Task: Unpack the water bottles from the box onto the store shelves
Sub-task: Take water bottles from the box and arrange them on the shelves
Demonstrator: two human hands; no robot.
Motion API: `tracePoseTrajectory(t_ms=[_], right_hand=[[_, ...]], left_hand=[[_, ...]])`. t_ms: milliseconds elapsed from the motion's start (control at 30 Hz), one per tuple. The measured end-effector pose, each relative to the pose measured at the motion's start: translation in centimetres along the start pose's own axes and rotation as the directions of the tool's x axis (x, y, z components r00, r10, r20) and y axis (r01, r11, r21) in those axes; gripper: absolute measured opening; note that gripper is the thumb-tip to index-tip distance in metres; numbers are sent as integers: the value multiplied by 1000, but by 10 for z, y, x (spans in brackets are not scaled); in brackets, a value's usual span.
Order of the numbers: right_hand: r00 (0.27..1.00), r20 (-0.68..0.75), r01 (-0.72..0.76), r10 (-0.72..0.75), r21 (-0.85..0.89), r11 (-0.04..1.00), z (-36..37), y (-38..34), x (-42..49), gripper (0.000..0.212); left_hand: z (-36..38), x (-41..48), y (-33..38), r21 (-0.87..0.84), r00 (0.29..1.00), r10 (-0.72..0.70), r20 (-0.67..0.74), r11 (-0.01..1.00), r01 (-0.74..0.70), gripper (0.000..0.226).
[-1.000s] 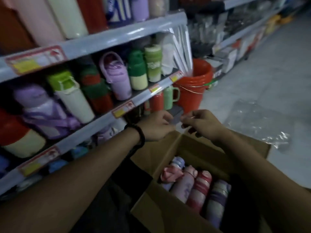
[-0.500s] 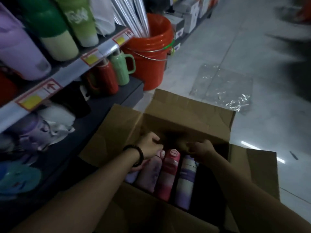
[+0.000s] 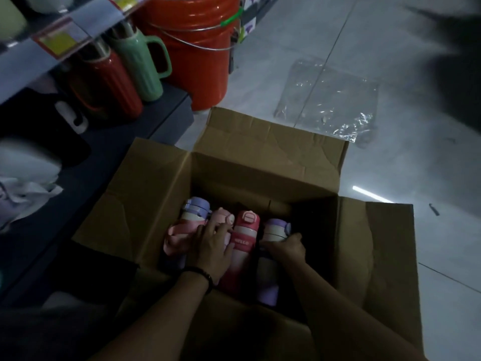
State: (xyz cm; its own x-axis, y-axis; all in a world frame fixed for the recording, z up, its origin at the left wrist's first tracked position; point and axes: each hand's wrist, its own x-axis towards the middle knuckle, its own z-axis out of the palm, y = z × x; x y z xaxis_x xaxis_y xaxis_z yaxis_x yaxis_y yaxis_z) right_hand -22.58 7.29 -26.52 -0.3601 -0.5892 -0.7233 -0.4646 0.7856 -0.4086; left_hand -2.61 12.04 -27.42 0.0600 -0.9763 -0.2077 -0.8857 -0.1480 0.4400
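Note:
An open cardboard box (image 3: pixel 263 157) stands on the floor with several water bottles lying side by side in it. From left to right: a purple-capped bottle (image 3: pixel 195 208), a pale pink bottle (image 3: pixel 223 217), a red bottle (image 3: pixel 246 230) and a purple bottle (image 3: pixel 276 227). My left hand (image 3: pixel 212 250) lies on the pink bottle, fingers spread over it and touching the red one. My right hand (image 3: pixel 285 247) is wrapped around the purple bottle on the right, just below its cap.
The store shelf (image 3: pixel 78 29) with price tags runs along the left, a red jug (image 3: pixel 112 82) and a green jug (image 3: pixel 140 63) beneath it. An orange bucket (image 3: pixel 197 48) stands beyond the box. A clear plastic bag (image 3: pixel 330 100) lies on the tiled floor.
Both hands have gone from above the box's rim down into the box and settled on the bottles. My view has tilted down from the shelves to the box.

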Motion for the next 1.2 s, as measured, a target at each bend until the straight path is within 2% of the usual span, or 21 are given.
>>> tracePoseTrajectory(t_ms=[133, 267, 367, 500, 600, 700, 833, 1067, 1200], right_hand=[[999, 21, 33, -32, -13, 999, -2, 13, 5, 84], [1000, 10, 16, -16, 65, 998, -6, 21, 13, 69], [1000, 22, -8, 5, 161, 987, -10, 28, 20, 53], [999, 20, -37, 33, 189, 981, -21, 37, 27, 35], [998, 43, -48, 40, 211, 976, -27, 44, 30, 33], [995, 90, -71, 50, 256, 964, -29, 55, 38, 35], [986, 150, -121, 77, 316, 941, -33, 63, 46, 24], [977, 208, -126, 45, 394, 910, -41, 76, 54, 12], [976, 213, -142, 44, 467, 873, -44, 78, 56, 16]], left_hand=[[23, 14, 33, -114, 988, -122, 93, 985, 132, 43], [45, 17, 60, -27, 962, -208, 177, 976, 216, 66], [57, 16, 70, -30, 950, -247, 193, 966, 257, 74], [64, 14, 96, -186, 928, -319, 194, 917, 354, 78], [72, 10, 116, -257, 922, -331, 202, 890, 376, 80], [81, 9, 120, -201, 880, -405, 247, 867, 455, 86], [87, 12, 120, -181, 842, -455, 291, 838, 515, 94], [79, 30, 125, -63, 781, -515, 352, 820, 569, 73], [78, 31, 120, -136, 786, -474, 396, 817, 561, 79]])
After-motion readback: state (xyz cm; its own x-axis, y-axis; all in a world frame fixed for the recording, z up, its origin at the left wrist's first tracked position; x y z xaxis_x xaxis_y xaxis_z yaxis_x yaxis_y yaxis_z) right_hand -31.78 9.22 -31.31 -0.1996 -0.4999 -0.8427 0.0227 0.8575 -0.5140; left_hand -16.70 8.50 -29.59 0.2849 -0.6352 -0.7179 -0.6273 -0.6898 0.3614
